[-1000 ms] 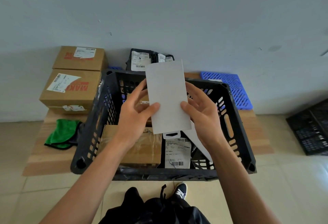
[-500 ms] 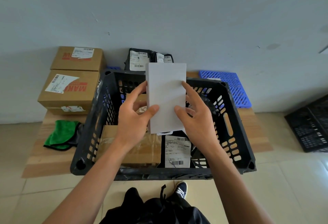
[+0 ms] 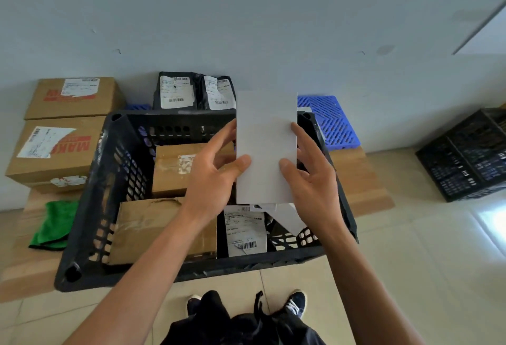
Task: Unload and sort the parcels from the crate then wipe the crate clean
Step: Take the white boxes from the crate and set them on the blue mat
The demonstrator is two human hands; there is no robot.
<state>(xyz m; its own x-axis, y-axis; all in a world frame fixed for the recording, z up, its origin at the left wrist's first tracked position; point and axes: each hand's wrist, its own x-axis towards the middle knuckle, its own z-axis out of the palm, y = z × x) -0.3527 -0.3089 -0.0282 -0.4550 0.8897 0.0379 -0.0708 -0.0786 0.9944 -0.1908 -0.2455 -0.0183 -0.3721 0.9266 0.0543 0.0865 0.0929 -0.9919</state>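
1. My left hand and right hand pinch a white parcel upright between thumbs and fingers
2. It hangs above the black crate, over its right half

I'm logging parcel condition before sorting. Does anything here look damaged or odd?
Yes. The near box in the crate has a crumpled, torn top with wrinkled tape. The label on the lower stacked box left of the crate is partly torn away. The white box in both hands looks intact.
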